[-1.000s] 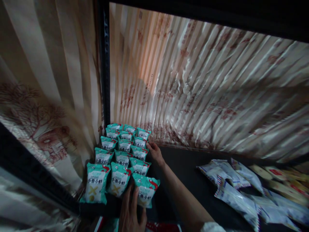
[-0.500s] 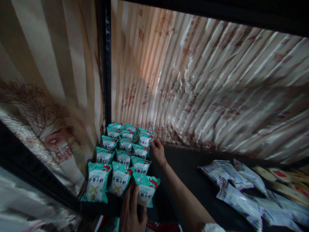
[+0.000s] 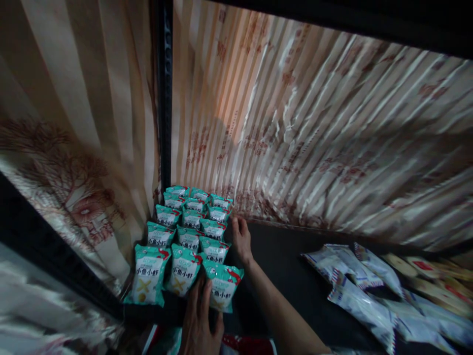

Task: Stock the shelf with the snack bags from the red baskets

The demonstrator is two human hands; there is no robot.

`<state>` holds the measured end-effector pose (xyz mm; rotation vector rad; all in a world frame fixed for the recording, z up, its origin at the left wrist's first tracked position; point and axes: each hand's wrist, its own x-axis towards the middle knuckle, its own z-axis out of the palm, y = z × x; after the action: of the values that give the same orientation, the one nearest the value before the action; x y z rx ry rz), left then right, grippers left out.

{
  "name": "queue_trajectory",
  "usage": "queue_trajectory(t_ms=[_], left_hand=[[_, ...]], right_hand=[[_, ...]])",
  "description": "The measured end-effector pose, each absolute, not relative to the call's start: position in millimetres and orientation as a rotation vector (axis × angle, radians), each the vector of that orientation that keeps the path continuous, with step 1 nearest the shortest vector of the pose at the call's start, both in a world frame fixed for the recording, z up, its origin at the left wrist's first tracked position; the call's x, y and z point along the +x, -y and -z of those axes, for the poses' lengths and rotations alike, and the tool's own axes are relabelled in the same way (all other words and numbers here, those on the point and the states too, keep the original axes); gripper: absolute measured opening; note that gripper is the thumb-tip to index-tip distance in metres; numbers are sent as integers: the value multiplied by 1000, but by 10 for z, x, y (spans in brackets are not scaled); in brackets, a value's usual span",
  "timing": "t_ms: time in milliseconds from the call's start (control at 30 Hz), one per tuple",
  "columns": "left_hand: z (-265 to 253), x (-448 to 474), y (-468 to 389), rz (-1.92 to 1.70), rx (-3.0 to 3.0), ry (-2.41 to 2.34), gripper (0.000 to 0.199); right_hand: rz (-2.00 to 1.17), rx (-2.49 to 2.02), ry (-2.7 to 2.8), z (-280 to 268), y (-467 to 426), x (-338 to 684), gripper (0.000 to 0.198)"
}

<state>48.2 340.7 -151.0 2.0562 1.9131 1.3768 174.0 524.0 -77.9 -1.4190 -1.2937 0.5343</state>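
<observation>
Teal snack bags [image 3: 148, 276] with dark lettering stand in three rows at the left of a black shelf [image 3: 281, 256]. My left hand [image 3: 201, 315] is at the front of the rows. Its fingers are stretched out against the lower part of the front right teal bag [image 3: 223, 286], beside the front middle teal bag [image 3: 184, 270]. Along the right side of the rows is my right hand [image 3: 241, 239], its thumb and finger apart and nothing visible between them. It is nearest to the back bags of the right row [image 3: 218, 215].
White and blue packets [image 3: 364, 301] lie in a loose pile at the right, with yellowish packs [image 3: 424, 268] beyond. A black post [image 3: 166, 98] rises behind the bags. Patterned sheeting [image 3: 295, 123] covers the back and left. Red packaging [image 3: 247, 344] shows below the shelf front.
My right hand has come off a bag near the back of the right row and moved slightly toward me. My left hand stays against the front right bag.
</observation>
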Motion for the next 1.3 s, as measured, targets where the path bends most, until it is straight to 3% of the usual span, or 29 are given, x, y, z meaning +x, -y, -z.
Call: queue_trajectory(t_ms=[267,500,733,1133,1300], left_hand=[[1504,351,-3432,-1320,2206,-1795,62],[1520,353,-3425,-1285,2219,-1843,65],[1561,356,-3436,-1261,2203,-1835,66],[1409,363,-3397,-1299,2131,-1787,66],[1406,346,-3400,-1319,2141,-1759,66]], right_hand=[[-999,-1287,1412,711,-5122,1716,39],[-806,-1227,1311,645,-5149,1734,36],[-669,-1317,1275,935,-5133,1700,38],[-732,-1433,1196,796,-4638,1782,41],[-1079,-1251,1324,838,-4421,1728,39]])
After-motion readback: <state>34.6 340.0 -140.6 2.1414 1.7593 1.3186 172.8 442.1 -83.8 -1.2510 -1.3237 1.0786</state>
